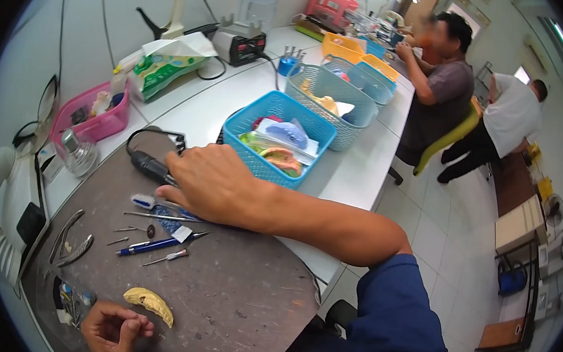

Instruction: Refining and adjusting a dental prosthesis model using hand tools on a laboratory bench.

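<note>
Across the grey-brown work mat (233,291) my right arm reaches to the far left. My right hand (218,181) is closed round the front end of a black corded rotary handpiece (152,167); its tip is hidden by the fingers. My left hand (114,331) is at the near left edge, fingers curled and thumb pinched against them; I cannot make out whether anything is between them. Just beyond its fingertips a curved yellow dental cast (152,305) lies on the mat. Between the hands lie a blue pen-like tool (157,244), a small screwdriver (168,258) and a brush (147,201).
Pliers (68,238) lie at the mat's left. A pink basket (100,125) and glass jar (79,155) stand behind. A blue basket (235,129) of dental pieces is beyond my right forearm. A seated person (444,89) works farther along the bench; another person (511,115) stands behind.
</note>
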Available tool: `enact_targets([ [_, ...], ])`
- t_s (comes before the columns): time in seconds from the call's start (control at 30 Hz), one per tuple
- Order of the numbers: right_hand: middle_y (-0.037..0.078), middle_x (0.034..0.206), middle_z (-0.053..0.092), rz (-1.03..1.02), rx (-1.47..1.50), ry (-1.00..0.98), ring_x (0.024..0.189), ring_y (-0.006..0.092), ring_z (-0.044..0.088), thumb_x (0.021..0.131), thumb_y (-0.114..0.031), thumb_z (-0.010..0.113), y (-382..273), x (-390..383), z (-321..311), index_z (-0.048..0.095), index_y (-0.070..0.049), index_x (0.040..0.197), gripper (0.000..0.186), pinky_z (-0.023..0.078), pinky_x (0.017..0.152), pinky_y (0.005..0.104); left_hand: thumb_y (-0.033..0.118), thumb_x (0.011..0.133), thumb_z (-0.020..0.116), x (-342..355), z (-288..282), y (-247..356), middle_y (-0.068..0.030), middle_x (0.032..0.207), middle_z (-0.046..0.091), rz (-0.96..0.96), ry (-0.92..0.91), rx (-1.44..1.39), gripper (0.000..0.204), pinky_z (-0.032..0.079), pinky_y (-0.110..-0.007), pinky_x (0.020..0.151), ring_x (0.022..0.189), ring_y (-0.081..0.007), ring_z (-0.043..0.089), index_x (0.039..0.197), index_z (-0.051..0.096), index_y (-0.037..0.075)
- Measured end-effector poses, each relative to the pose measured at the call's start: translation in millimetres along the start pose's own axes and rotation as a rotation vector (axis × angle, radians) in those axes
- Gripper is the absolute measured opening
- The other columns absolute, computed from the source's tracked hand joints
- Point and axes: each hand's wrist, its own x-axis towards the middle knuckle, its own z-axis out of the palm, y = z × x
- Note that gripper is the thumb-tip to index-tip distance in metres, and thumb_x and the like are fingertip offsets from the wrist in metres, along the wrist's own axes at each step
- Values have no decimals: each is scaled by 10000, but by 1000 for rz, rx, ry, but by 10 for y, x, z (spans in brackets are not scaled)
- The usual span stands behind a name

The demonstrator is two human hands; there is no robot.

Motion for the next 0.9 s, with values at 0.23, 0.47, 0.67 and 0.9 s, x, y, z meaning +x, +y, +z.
enact_targets([
  [0.23, 97, 823, 575, -696, 214, 621, 678, 262, 647, 889, -275, 708, -257, -261, 111, 545, -28, 827, 302, 519, 535, 365, 109, 1004, 642, -30, 120, 218, -113, 1032, 694, 43, -29, 43, 220, 580, -305, 819, 891, -174, 691, 1190, 576, 12],
  [0.47, 108, 807, 586, -1042, 307, 553, 708, 261, 641, 813, -238, 708, -601, -486, 520, 581, -11, 842, 261, 527, 539, 379, 145, 1003, 652, -67, 178, 237, -98, 1075, 678, 101, 98, 121, 315, 553, -286, 828, 920, -158, 668, 1282, 567, 25],
  [0.67, 108, 836, 584, -1046, 440, 575, 744, 262, 638, 818, -170, 673, -632, -557, 560, 598, -15, 938, 210, 527, 558, 379, 164, 999, 659, -120, 243, 219, -106, 1153, 665, 255, 137, 331, 380, 537, -273, 827, 950, -153, 653, 1341, 570, 22],
  [0.9, 115, 884, 625, -916, 600, 453, 763, 278, 662, 777, -32, 701, -584, -465, 432, 646, -17, 886, 123, 527, 599, 379, 32, 975, 618, 24, 411, 271, -98, 989, 705, 228, 234, 133, 297, 586, -266, 773, 899, -172, 716, 1262, 578, -33],
])
